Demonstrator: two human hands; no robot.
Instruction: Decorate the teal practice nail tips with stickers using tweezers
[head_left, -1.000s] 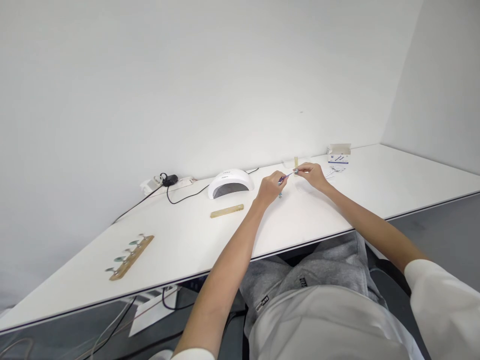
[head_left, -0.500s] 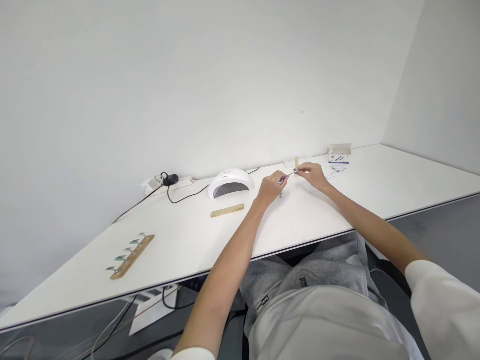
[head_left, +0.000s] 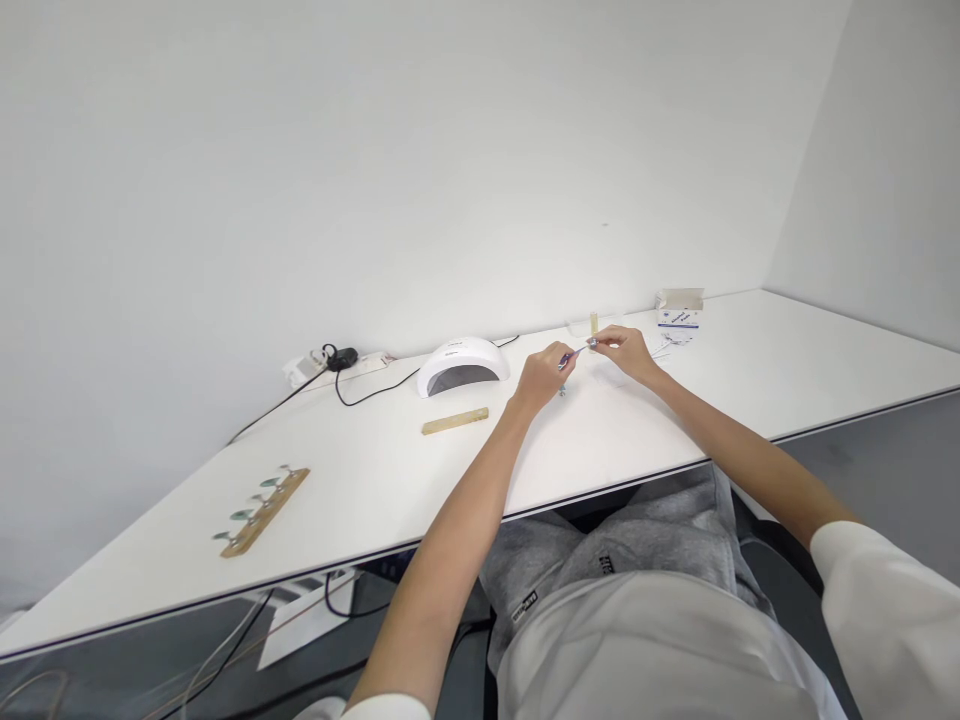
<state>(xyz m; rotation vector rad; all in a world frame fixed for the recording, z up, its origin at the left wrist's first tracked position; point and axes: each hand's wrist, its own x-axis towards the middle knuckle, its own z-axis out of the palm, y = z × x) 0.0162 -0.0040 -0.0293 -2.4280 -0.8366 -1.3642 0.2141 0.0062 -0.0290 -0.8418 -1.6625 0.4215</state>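
Note:
My left hand is closed around a slim purple-handled tool, whose thin end points right. Between the fingertips of my right hand is a small shiny silvery piece. The tool's tip meets or nearly meets this piece; at this size I cannot tell which. Just below my left hand, a small greenish-silver piece lies on the white table. A short pale yellow strip shows behind my right fingertips.
A white arched lamp stands left of my hands, with a yellowish flat bar before it. Farther left, a wooden strip bears several small stands with greenish tops. An alcohol pads box is at the back right; a cabled black plug lies left.
Both hands keep almost the same place. The small piece in my right fingers appears slightly turned; otherwise the scene looks the same.

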